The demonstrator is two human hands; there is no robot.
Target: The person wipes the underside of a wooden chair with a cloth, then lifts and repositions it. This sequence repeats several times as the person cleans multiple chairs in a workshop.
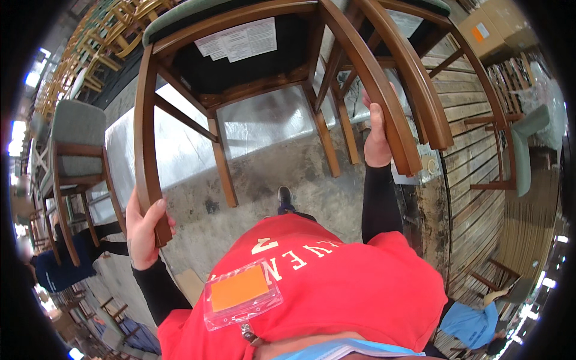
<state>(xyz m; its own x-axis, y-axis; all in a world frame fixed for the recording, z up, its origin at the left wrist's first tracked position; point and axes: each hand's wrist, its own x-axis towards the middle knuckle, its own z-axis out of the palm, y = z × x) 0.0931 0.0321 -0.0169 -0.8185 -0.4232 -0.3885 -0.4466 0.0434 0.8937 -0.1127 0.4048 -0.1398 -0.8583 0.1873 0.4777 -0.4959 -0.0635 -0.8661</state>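
Observation:
A brown wooden chair [240,90] is tipped toward me. Its black underside bears white paper labels [237,39], and a grey-green padded edge shows at the top. My left hand [144,231] is closed round the lower end of its left leg. On the other side, my right hand [377,135] grips the right leg, with the thumb on the near side and part of the fingers hidden behind the wood. Close beside that leg is a second brown chair [435,129], also tipped; whether the two chairs touch I cannot tell.
A slatted wooden platform [471,180] runs along the right, with another chair [522,153] and cardboard boxes [498,30]. At left stands a grey upholstered chair [78,141], near a person in dark clothes [66,264]. Another person in blue [471,324] is at lower right. Stacked chair frames [99,54] fill the far left.

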